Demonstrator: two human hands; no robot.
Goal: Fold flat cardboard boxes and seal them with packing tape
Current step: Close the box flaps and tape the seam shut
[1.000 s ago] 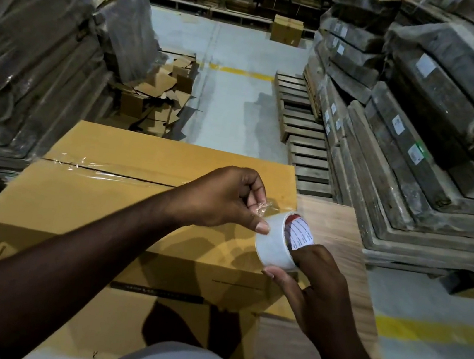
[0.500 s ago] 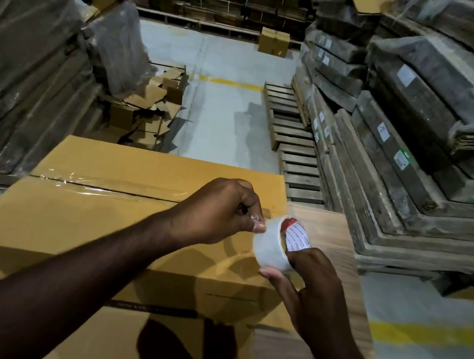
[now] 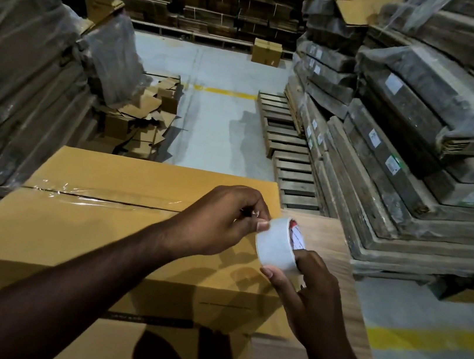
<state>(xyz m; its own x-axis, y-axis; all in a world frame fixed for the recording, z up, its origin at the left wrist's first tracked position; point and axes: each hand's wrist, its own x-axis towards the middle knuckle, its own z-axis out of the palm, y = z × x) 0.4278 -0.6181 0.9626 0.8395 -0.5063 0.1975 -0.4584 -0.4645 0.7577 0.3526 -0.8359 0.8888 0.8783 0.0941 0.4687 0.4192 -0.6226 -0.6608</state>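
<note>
Tape roll (image 3: 277, 243) gripped by right hand (image 3: 312, 295), left hand (image 3: 223, 220) pinching its end.

Taped-shut tan cardboard box (image 3: 93, 225) on wooden table; white tape roll (image 3: 277, 243) above its right edge.

1. Dim indoor light with a warm cast; the floor (image 3: 222, 122) at centre is brightest.
2. Dark stacks fill the left and right edges, bowed by wide-angle distortion.
3. Soft shadows fall on the box (image 3: 100, 220).
4. Glare streaks its clear tape (image 3: 97, 198).
</note>
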